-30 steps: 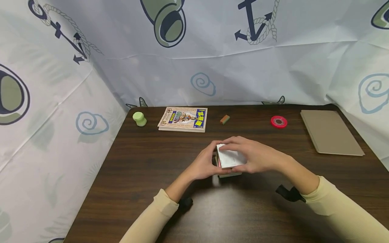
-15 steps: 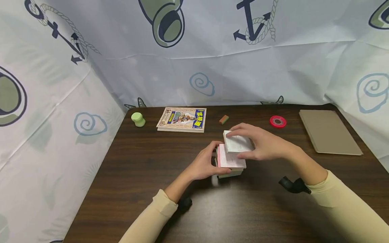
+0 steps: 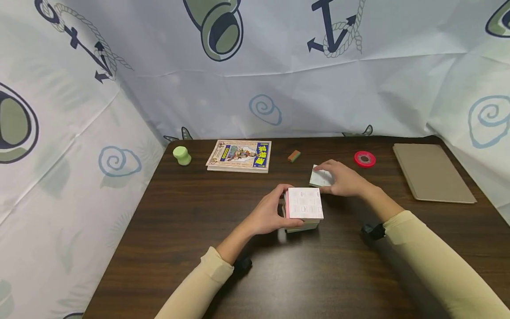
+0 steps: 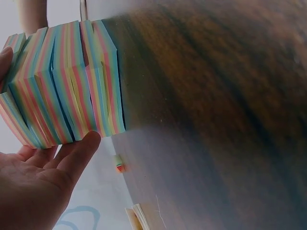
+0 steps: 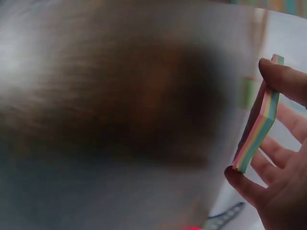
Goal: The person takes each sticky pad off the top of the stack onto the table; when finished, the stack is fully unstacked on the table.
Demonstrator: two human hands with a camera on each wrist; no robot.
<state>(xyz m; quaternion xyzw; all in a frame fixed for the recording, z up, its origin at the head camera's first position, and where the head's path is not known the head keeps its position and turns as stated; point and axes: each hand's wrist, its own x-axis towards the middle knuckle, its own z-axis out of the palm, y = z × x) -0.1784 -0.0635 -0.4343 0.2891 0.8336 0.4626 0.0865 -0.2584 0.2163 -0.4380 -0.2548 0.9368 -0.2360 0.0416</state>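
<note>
Gripping, left: your left hand (image 3: 268,213) clasps the stack of paper blocks (image 3: 305,204) from nine o'clock, thumb on the near side, fingers on the far.
Stack: centre of the clock face, twelve at the far edge of the dark wooden table (image 3: 175,252); pale top with faint print, edges striped pink, yellow, green and blue, layers slightly uneven.
Gripping, right: your right hand (image 3: 343,179) pinches one thin paper block (image 3: 320,177) between thumb and fingertips.
Thin block: one o'clock, apart from the stack; white top, striped edge.
Green knob-shaped object (image 3: 182,156): between nine and ten.
Booklets (image 3: 240,156): ten, illustrated cover uppermost.
Orange-and-green piece (image 3: 294,156): between eleven and twelve.
Red disc (image 3: 365,159): two.
Tan board (image 3: 434,173): between two and three, flat.
Printed cloth (image 3: 199,102): behind the table, anchors and spirals.
</note>
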